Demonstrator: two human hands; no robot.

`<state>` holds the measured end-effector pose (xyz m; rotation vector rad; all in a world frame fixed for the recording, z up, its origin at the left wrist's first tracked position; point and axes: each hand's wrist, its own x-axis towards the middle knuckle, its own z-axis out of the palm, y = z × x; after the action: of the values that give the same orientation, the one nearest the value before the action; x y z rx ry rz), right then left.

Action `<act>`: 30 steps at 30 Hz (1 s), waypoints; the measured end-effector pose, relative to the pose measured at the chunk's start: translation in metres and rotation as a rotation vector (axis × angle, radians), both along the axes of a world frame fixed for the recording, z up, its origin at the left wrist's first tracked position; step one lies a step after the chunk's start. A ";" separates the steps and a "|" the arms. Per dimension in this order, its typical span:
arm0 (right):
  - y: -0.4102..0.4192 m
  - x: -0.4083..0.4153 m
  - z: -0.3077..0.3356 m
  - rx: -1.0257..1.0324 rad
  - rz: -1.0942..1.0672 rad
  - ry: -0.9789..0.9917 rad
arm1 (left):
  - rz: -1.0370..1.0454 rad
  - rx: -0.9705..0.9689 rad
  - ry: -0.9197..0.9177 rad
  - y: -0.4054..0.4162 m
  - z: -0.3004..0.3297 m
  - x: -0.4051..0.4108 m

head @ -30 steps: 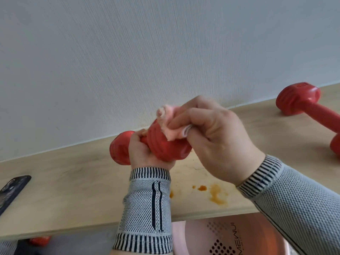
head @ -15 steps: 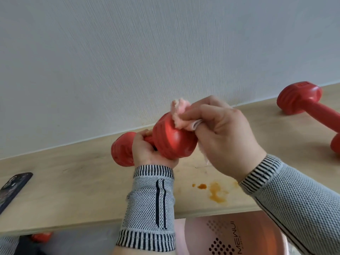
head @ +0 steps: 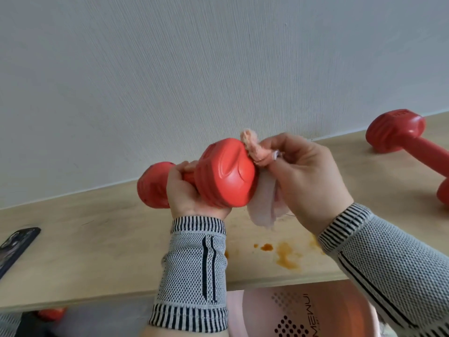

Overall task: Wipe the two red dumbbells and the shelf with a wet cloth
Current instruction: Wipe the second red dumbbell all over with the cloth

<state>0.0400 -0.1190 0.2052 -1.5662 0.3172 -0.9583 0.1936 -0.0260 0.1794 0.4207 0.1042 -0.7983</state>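
My left hand (head: 187,190) grips the handle of a red dumbbell (head: 226,176) and holds it above the wooden shelf (head: 97,251), its near head turned toward me. My right hand (head: 303,178) pinches a pale pink cloth (head: 264,205) against the right side of that head; part of the cloth hangs down below my fingers. A second red dumbbell (head: 403,139) lies on the shelf at the far right, partly cut off by the frame edge.
Orange stains (head: 284,256) mark the shelf near its front edge. A dark phone (head: 17,246) lies at the left end. A white wall (head: 218,69) backs the shelf. Below the shelf sits a pink object with printed lettering (head: 303,314).
My left hand has raised and turned the dumbbell so its near head faces me. My right hand with the cloth has slid from the top of that head to its right side.
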 end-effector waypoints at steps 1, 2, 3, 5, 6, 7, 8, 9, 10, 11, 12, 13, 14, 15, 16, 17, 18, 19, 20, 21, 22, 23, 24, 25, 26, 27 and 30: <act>0.001 -0.001 0.004 0.004 -0.001 -0.022 | 0.000 -0.071 0.028 -0.002 0.001 0.003; 0.004 -0.002 0.008 -0.028 0.011 -0.051 | -0.025 -0.075 0.019 -0.001 0.003 0.001; 0.007 -0.003 0.013 -0.097 0.027 -0.078 | -0.047 -0.074 -0.004 0.000 0.005 -0.003; 0.015 -0.005 0.018 -0.263 0.043 -0.072 | 0.002 -0.005 -0.058 -0.001 0.011 -0.013; 0.016 -0.006 0.018 -0.298 0.039 -0.043 | 0.028 0.012 -0.058 0.002 0.014 -0.019; 0.015 -0.007 0.018 -0.260 0.043 -0.013 | 0.041 0.024 -0.078 0.003 0.018 -0.025; 0.011 -0.006 0.016 -0.170 0.044 0.015 | 0.064 0.039 -0.090 0.004 0.020 -0.029; 0.008 -0.007 0.015 -0.069 0.034 0.061 | 0.073 0.099 -0.111 0.004 0.021 -0.033; 0.004 -0.007 0.013 0.015 0.033 0.111 | 0.067 0.162 -0.153 0.002 0.019 -0.033; 0.002 -0.007 0.014 0.072 0.044 0.145 | 0.057 0.213 -0.177 -0.001 0.020 -0.034; 0.001 -0.007 0.014 0.103 0.062 0.162 | 0.033 0.214 -0.183 -0.003 0.020 -0.035; -0.001 -0.006 0.016 0.102 0.085 0.165 | 0.016 0.210 -0.186 -0.005 0.019 -0.036; 0.000 -0.006 0.018 0.068 0.102 0.167 | -0.003 0.212 -0.198 -0.007 0.018 -0.036; 0.001 -0.008 0.021 0.005 0.116 0.185 | -0.041 0.227 -0.234 -0.008 0.015 -0.037; 0.002 -0.010 0.024 -0.076 0.131 0.214 | -0.084 0.259 -0.266 -0.008 0.014 -0.039; 0.004 -0.011 0.027 -0.172 0.152 0.253 | -0.110 0.324 -0.305 -0.007 0.012 -0.039; 0.007 -0.012 0.030 -0.275 0.173 0.298 | -0.114 0.378 -0.330 -0.008 0.009 -0.039; 0.009 -0.013 0.032 -0.368 0.189 0.346 | -0.107 0.422 -0.351 -0.009 0.009 -0.040; 0.010 -0.012 0.032 -0.429 0.190 0.392 | -0.089 0.455 -0.367 -0.010 0.009 -0.042; 0.008 -0.012 0.030 -0.439 0.177 0.425 | -0.082 0.474 -0.370 -0.011 0.010 -0.044; 0.002 -0.011 0.028 -0.402 0.150 0.451 | -0.068 0.469 -0.371 -0.012 0.011 -0.047; -0.005 -0.009 0.024 -0.343 0.119 0.470 | -0.052 0.478 -0.377 -0.012 0.013 -0.051; -0.011 -0.009 0.020 -0.282 0.094 0.491 | -0.048 0.506 -0.390 -0.013 0.014 -0.053; -0.017 -0.008 0.016 -0.233 0.080 0.517 | -0.052 0.535 -0.392 -0.014 0.013 -0.054; -0.021 -0.008 0.013 -0.197 0.076 0.541 | -0.060 0.553 -0.395 -0.016 0.011 -0.054; -0.023 -0.008 0.010 -0.172 0.080 0.557 | -0.066 0.566 -0.395 -0.015 0.012 -0.055; -0.020 -0.013 0.015 -0.185 0.130 0.547 | -0.095 0.585 -0.404 -0.018 0.008 -0.052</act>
<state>0.0267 -0.1388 0.2203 -1.9838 0.5094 -0.4528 0.1412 -0.0437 0.1870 1.1386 -0.0639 -0.7535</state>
